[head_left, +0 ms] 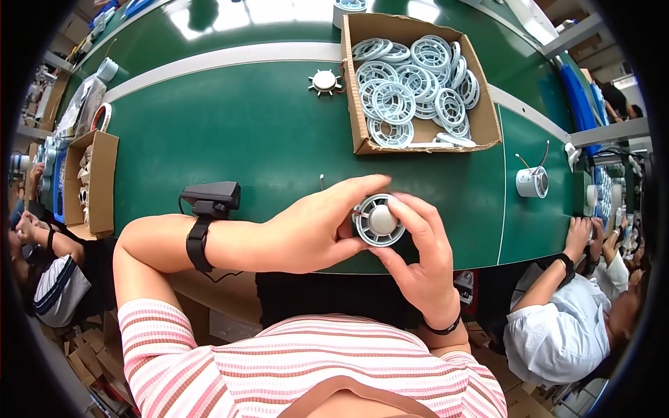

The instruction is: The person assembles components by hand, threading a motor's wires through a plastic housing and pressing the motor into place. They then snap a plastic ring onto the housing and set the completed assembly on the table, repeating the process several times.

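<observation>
Just in front of my chest, both hands hold a round pale grey-blue spoked housing [382, 220] with a smooth light disc at its centre. My left hand [313, 226] grips it from the left, its thumb at the lower rim; the fingertips behind the part are hidden. From the right, my right hand [422, 240] closes on its edge, with the index finger at the upper rim and the thumb below. A bit of thin red wire shows at the housing's left side. Beyond my hands stands a cardboard box [355, 118] with many pale blue spoked rings [394, 103].
A white hub with short spokes [325, 82] lies left of the box on the green table [223, 125]. To the right stands a white cylindrical part [532, 182] with wires. Another cardboard box [103, 184] stands at the left. People sit at both sides.
</observation>
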Motion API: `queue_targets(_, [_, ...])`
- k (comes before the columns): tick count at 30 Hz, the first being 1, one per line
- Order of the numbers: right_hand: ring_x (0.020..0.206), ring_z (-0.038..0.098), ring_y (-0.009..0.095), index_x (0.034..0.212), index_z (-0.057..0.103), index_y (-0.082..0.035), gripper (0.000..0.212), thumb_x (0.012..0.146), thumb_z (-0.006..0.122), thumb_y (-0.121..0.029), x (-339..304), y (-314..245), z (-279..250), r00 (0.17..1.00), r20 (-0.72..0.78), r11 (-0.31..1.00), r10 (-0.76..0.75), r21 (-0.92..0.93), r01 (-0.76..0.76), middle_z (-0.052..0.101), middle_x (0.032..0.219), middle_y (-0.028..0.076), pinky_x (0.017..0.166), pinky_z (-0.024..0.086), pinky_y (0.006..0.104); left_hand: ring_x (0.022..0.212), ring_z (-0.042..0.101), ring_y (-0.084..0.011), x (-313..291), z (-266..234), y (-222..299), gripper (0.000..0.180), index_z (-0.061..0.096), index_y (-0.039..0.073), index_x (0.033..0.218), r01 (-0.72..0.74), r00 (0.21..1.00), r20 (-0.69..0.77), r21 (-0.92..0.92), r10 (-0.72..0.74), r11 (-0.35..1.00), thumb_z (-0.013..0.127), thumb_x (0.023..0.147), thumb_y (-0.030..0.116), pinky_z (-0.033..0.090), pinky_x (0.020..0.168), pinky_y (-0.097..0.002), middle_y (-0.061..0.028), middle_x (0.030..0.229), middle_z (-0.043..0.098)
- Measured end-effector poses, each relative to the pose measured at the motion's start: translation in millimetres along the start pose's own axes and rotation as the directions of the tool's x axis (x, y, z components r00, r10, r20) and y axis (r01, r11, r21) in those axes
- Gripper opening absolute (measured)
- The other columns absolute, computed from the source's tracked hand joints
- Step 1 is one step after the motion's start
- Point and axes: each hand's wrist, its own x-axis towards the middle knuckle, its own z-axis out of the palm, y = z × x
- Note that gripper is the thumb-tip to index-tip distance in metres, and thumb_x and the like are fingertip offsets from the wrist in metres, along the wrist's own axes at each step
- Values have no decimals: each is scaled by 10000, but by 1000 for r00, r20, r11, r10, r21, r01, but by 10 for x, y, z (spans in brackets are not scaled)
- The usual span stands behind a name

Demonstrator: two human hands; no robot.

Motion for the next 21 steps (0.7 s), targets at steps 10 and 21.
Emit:
queue_targets(10, [1198,588,349,1363,589,-66,703,713,845,7,229,3,-29,989,142,994,-50,-88,63,611,1310,155,1008,496,425,858,682,-310,-143,-34,157,673,444,72,1456,-293,925,-102,423,366,857,717,842,22,594,696,-361,-159,1334,519])
queue_targets(21, [1259,533,351,1343,582,-52,585,796,787,-30,153,366,-727,977,-205,704,60,-685,-187,567,1358,133,1098,413,441,817,645,-188,23,-43,-121,426,607,42,1200,-482,829,-150,299,539,824,704,800,-68,524,646,-283,-146,1261,568])
